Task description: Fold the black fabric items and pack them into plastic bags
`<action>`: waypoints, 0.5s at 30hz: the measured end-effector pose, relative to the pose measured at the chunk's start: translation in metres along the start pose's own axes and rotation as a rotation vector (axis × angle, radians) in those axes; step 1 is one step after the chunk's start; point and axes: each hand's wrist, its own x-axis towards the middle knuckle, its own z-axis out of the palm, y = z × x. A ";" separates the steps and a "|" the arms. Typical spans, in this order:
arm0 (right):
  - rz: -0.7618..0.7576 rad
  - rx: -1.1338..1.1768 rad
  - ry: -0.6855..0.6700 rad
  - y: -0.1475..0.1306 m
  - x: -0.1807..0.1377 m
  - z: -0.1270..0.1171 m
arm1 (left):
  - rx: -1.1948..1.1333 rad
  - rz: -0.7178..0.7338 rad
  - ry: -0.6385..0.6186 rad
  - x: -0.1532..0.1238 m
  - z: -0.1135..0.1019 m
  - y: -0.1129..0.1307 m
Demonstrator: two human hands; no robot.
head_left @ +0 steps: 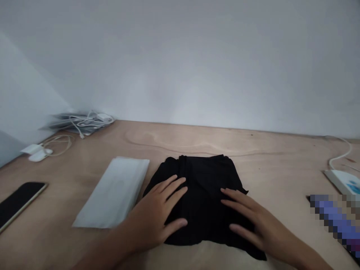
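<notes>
**Q: What does the view show overall?**
A: A plywood worktop (pixel 213 144) fills the lower part of the view, with its back edge against a pale wall (pixel 180 56).

**Q: What stands at the far corners and sides?**
A: At the back left corner, white cables (pixel 90 119) lie tangled over a grey stack (pixel 70 124). Nearby, toward the left edge, is a white charger (pixel 36 153) with a thin looped cord. At the right edge sit a white device (pixel 341 182) with its cable and, nearer the front, an object (pixel 334 221) too blurred to name.

**Q: What lies nearer the centre?**
A: A black phone (pixel 19 202) lies at the left edge. A flat white packet (pixel 112 191) lies angled between the phone and a folded black garment (pixel 205 176), just beside the garment. The garment sits centrally, near the front edge of the worktop.

**Q: How are the hands placed?**
A: The left hand (pixel 157 210) and the right hand (pixel 247 217) both rest palm down on the garment, one on each side. Both are open, with fingers spread and pointing inward, and neither grips the cloth.
</notes>
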 end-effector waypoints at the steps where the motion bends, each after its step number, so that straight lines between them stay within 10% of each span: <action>1: -0.049 -0.087 -0.039 0.003 -0.002 0.010 | 0.040 0.010 -0.035 0.000 0.011 -0.005; 11: -0.120 -0.431 0.147 0.035 0.061 0.005 | 0.207 0.078 -0.005 0.057 0.018 0.010; 15: -0.055 -0.580 0.113 0.062 0.101 0.015 | 0.279 -0.103 -0.081 0.083 0.039 -0.014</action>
